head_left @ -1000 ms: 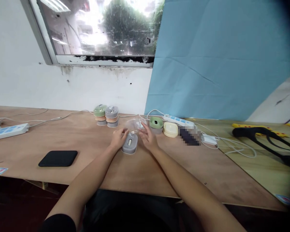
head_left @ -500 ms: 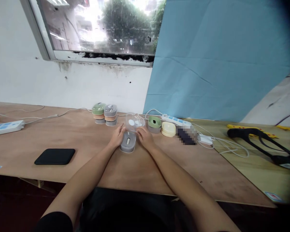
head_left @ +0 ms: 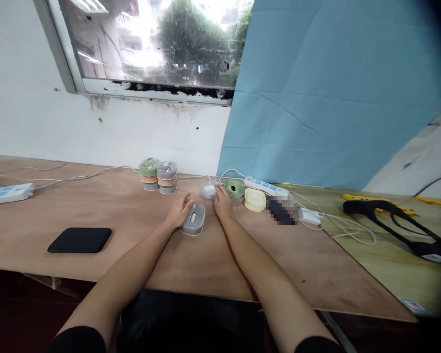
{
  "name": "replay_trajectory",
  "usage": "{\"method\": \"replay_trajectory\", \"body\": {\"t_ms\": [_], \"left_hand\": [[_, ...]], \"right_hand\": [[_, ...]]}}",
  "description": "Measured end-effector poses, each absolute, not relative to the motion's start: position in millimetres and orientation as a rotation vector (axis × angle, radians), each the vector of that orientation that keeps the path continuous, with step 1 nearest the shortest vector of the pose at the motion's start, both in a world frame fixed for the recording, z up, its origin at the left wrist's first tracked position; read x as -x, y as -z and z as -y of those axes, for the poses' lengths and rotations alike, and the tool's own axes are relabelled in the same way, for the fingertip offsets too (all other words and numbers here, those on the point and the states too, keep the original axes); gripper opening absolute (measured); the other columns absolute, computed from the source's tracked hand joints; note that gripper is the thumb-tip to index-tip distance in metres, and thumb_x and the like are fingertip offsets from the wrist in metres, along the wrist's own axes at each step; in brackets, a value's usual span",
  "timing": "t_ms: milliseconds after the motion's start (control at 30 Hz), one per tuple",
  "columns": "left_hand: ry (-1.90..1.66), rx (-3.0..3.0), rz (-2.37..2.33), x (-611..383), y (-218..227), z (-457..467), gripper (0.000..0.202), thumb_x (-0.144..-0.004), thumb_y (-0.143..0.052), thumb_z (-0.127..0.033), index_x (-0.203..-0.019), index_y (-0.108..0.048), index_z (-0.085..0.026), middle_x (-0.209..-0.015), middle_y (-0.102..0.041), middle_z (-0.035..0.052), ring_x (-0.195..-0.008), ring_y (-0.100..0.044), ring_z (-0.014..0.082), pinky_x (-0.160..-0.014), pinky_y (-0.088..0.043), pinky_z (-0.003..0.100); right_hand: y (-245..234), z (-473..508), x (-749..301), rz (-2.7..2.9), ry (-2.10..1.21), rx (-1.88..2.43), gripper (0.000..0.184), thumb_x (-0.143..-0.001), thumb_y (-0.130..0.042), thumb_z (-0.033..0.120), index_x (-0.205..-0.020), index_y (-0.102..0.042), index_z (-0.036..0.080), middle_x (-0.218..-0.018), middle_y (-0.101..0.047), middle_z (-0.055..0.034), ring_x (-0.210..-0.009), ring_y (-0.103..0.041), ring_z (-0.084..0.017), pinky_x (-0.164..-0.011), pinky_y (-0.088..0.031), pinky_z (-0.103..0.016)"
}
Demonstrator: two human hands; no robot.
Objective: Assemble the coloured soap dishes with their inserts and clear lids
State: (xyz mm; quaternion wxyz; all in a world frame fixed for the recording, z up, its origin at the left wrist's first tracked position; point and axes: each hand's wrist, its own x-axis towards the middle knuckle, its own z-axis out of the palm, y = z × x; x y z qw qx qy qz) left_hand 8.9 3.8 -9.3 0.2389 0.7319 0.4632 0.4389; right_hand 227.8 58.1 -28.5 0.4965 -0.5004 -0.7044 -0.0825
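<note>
A grey lidded box (head_left: 193, 220) with a pale oval slot on top stands on the table in front of me. My left hand (head_left: 179, 213) is at its left side, fingers stretched out and apart, the thumb by the box. Farther back, my right hand (head_left: 223, 201) has its fingertips on the edge of some clear plastic lids (head_left: 208, 188), low at the tabletop. How many lids there are I cannot make out. Just right of that hand are a green tray (head_left: 234, 188) on a grey one and a stack of cream trays (head_left: 255, 200).
Two stacks of green, orange and grey boxes (head_left: 167, 170) stand by the wall. A black phone (head_left: 80, 240) lies at the left. Power strips (head_left: 266, 187), white cables, a charger (head_left: 310, 215) and a black strap (head_left: 393, 220) lie around the table (head_left: 206, 267).
My right hand has carried the clear lids back and to the right, down from above the grey box to the tabletop. My left hand has let go of them and stays beside the box.
</note>
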Motion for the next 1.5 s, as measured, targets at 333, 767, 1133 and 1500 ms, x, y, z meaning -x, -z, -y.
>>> {"method": "replay_trajectory", "body": {"t_ms": [333, 767, 1133, 1500], "left_hand": [[-1.189, -2.009, -1.270, -8, 9, -2, 0.054, -0.093, -0.039, -0.051, -0.130, -0.050, -0.013, -0.116, -0.065, 0.0123, -0.109, -0.060, 0.0247, -0.096, -0.045, 0.040], [-1.030, -2.130, -1.226, -5, 18, -11, 0.052, -0.091, -0.042, -0.049, -0.128, -0.052, -0.014, -0.128, -0.060, 0.0139, -0.118, -0.056, 0.0254, -0.101, -0.043, 0.039], [-1.185, -1.915, -1.557, 19, 20, -31, 0.037, -0.088, -0.050, -0.041, -0.111, -0.063, -0.015, -0.111, -0.068, 0.0122, -0.097, -0.065, 0.0247, -0.087, -0.050, 0.038], [-1.149, -2.158, -1.378, 7, 16, -18, 0.046, -0.091, -0.041, -0.052, -0.117, -0.059, -0.017, -0.121, -0.059, 0.0115, -0.110, -0.057, 0.0233, -0.096, -0.045, 0.039]], "right_hand": [[34, -54, -226, 1.790, 0.221, 1.279, 0.042, -0.083, -0.041, 0.008, -0.116, -0.065, 0.017, -0.119, -0.063, -0.0105, -0.112, -0.055, -0.023, -0.101, -0.043, -0.040], [10, -14, -211, 1.985, 0.043, 1.054, 0.035, -0.091, -0.050, 0.039, -0.118, -0.062, 0.020, -0.109, -0.068, -0.0087, -0.102, -0.061, -0.022, -0.094, -0.045, -0.037], [14, -15, -202, 2.284, -0.263, 1.098, 0.047, -0.083, -0.057, 0.056, -0.117, -0.066, 0.025, -0.132, -0.057, -0.0084, -0.119, -0.055, -0.026, -0.102, -0.040, -0.042], [16, -16, -204, 2.263, -0.210, 1.257, 0.082, -0.055, -0.073, 0.070, -0.118, -0.064, 0.019, -0.134, -0.053, -0.0136, -0.119, -0.053, -0.031, -0.102, -0.039, -0.042]]}}
